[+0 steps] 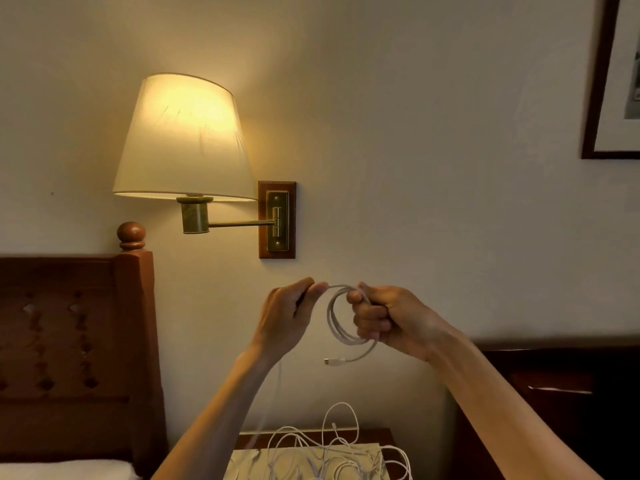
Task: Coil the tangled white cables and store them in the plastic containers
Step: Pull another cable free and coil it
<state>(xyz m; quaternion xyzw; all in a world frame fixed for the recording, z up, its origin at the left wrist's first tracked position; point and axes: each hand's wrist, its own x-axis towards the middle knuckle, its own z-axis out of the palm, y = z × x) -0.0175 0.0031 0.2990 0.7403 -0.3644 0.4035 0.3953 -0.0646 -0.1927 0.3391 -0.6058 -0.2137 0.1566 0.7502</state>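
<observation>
Coiling: the white cable hangs in several loops held up in front of the wall, above the table, with its plug end dangling free under the loops.
Right grip: the right hand is closed in a fist round the gathered loops at their right side.
Left grip: the left hand pinches the running strand at the top of the coil between thumb and fingertips; the rest of that strand drops blurred beneath the wrist.
Handling: likely light, thin and limp, springy enough for the loops to slip open; best held where the loops bunch together, not by the plug.
Tangle: more loose cables lie knotted on a pale sheet on the table below.
Containers: none of the plastic containers show here, so their contents cannot be told.
Surroundings: a lit wall lamp and a wooden headboard at left.
</observation>
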